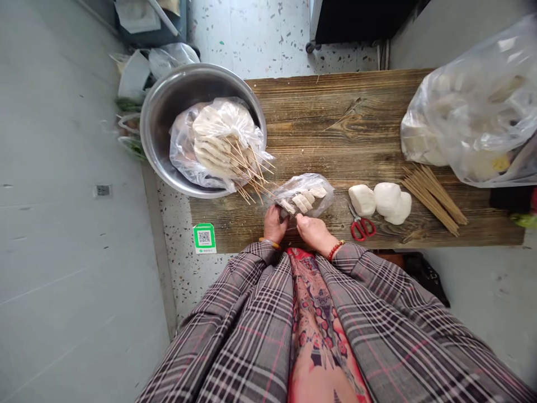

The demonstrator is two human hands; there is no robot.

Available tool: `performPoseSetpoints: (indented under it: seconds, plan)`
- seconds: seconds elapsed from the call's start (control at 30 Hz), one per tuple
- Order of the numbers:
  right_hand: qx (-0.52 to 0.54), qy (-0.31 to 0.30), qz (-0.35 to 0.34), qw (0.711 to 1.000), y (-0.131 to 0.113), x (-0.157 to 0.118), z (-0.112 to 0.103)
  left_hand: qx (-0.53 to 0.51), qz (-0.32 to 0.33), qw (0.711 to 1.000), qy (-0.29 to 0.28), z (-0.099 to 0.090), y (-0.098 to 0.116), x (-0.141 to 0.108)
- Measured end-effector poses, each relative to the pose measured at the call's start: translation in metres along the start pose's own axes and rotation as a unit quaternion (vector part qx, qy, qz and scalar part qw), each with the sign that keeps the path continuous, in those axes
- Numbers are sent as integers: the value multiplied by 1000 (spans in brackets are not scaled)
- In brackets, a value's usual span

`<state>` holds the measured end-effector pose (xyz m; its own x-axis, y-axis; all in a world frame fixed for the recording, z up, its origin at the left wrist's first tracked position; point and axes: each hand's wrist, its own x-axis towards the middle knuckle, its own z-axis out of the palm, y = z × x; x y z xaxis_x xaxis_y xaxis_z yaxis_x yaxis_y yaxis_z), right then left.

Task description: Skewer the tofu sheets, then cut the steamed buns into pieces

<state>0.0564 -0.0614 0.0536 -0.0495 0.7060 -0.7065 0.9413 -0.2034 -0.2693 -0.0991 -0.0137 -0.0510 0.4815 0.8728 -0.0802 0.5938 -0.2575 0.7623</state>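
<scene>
In the head view, white slices of bun or dough [305, 201] lie on a clear plastic bag [324, 208] at the near edge of the table. My left hand [275, 225] is closed beside the leftmost slice [287, 206], its fingertips partly hidden. My right hand [317, 233] is closed just below the slices. A thin dark strip, perhaps a blade, shows between the hands, but what my fingers grip is not clear. To the right, scissors with red handles [363, 228] lie beside three white buns [386, 198].
A steel basin [151, 143] at the left holds bagged white slices on wooden skewers [254, 176]. Loose skewers [438, 201] lie right of the buns. A large filled plastic bag [474, 106] stands at the table's right. A green QR card [204, 238] sits at the near left corner.
</scene>
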Motion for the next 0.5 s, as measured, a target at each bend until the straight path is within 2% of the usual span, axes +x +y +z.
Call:
performPoseSetpoints:
  seconds: [0.17, 0.3, 0.4, 0.5]
  plan:
    - [27, 25, -5, 999, 3, 8, -1, 8, 3, 1000, -7, -3, 4, 0]
    - [55, 52, -23, 997, 9, 13, -4, 19, 15, 1000, -8, -6, 11, -10]
    - [75, 76, -36, 994, 17, 5, -7, 30, 3, 999, 17, -12, 13, -15]
    - [91, 112, -41, 989, 31, -11, -9, 36, -16, 998, 52, -17, 12, -7]
